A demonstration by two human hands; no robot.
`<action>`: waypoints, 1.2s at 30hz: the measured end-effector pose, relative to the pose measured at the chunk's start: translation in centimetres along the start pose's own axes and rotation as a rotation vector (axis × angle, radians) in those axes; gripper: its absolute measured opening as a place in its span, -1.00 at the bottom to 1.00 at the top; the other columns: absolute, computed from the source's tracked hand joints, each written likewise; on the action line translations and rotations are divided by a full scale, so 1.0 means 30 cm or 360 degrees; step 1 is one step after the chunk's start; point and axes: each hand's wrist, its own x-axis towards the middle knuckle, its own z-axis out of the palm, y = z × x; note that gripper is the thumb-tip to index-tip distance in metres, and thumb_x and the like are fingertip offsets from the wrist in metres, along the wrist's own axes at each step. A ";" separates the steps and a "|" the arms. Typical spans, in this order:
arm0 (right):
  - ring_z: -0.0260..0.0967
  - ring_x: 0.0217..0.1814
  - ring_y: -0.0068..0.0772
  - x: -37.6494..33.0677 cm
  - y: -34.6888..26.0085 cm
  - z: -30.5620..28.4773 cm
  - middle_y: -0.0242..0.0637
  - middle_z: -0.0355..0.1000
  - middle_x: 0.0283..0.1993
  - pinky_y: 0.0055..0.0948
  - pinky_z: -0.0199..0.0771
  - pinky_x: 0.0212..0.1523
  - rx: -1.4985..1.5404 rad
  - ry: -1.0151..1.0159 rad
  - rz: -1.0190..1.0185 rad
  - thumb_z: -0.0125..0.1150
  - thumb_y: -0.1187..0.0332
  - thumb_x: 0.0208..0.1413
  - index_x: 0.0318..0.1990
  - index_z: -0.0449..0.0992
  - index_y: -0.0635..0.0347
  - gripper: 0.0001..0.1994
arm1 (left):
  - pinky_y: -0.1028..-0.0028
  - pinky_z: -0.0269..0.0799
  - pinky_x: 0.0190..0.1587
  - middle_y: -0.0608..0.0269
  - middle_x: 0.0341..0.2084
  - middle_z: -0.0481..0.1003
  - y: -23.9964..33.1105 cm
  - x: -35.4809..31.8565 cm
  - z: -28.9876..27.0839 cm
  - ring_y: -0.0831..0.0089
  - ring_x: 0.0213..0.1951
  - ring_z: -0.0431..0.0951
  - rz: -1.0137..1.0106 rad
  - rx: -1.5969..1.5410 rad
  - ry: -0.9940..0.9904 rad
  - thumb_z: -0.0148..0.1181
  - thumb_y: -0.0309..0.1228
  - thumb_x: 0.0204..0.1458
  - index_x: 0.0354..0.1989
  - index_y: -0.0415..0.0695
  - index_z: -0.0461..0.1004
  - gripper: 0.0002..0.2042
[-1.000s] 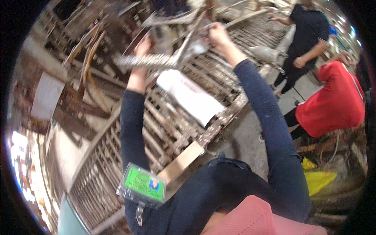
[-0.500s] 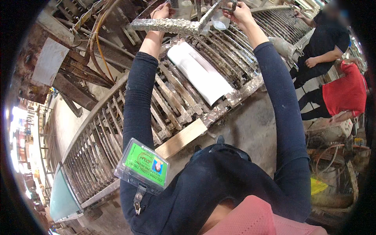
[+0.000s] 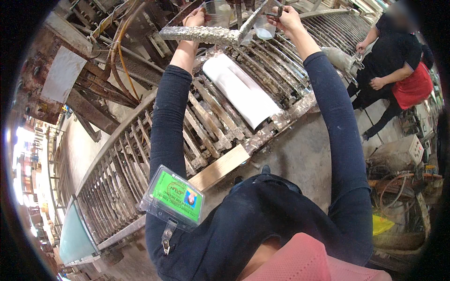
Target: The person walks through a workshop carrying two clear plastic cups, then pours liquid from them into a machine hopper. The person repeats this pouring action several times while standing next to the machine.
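Observation:
My left hand point(image 3: 197, 18) grips the far end of a rough, crusted grey metal bar point(image 3: 201, 35) held above a long slatted metal rack point(image 3: 206, 126). Another slimmer grey bar point(image 3: 253, 21) slants up from the first bar's right end toward my right hand point(image 3: 283, 16), which is closed on a small dark tool at the top of that bar. A clear plastic cup point(image 3: 265, 30) sits just below my right hand. A white roll of sheet point(image 3: 243, 91) lies on the rack between my forearms.
A wooden plank point(image 3: 220, 166) lies against the rack's near edge. A green badge in a clear holder point(image 3: 174, 196) hangs at my chest. Two people point(image 3: 398, 61) stand at the right beside the rack. Machines and coiled hoses point(image 3: 398, 187) crowd the lower right; rusty beams point(image 3: 89, 79) stand left.
The view has tilted downward; my raised hands and the crusted bar now sit nearer the top edge. Both hands keep their hold. The people at right appear shifted higher.

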 end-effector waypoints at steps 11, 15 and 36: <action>0.42 -0.42 -0.35 -0.045 -0.049 0.034 -0.15 0.34 -0.34 -0.44 0.57 -0.41 -0.0011 0.0174 0.0109 0.19 0.40 0.01 -0.18 0.18 0.33 -0.67 | 0.51 0.36 -0.46 0.28 -0.52 0.51 -0.013 0.032 -0.005 0.55 -0.55 0.44 0.0052 -0.0062 -0.0039 0.01 -0.39 0.07 -0.17 -0.15 0.48 -0.79; 0.41 -0.43 -0.33 -0.039 -0.040 0.032 -0.16 0.32 -0.32 -0.45 0.58 -0.43 0.0051 0.0174 0.0096 0.19 0.39 0.00 -0.18 0.18 0.33 -0.67 | 0.60 0.31 -0.51 0.29 -0.59 0.52 -0.023 0.042 -0.009 0.62 -0.59 0.43 -0.0013 0.0008 0.0031 0.03 -0.34 0.06 -0.18 -0.12 0.50 -0.78; 0.40 -0.39 -0.37 -0.045 -0.052 0.035 -0.19 0.33 -0.32 -0.47 0.59 -0.39 -0.0033 0.0118 0.0069 0.17 0.40 0.03 -0.16 0.22 0.32 -0.70 | 0.41 0.45 -0.28 0.23 -0.34 0.50 0.007 -0.006 -0.013 0.43 -0.37 0.50 0.0017 -0.0030 -0.0041 -0.04 -0.50 0.08 -0.15 -0.24 0.46 -0.79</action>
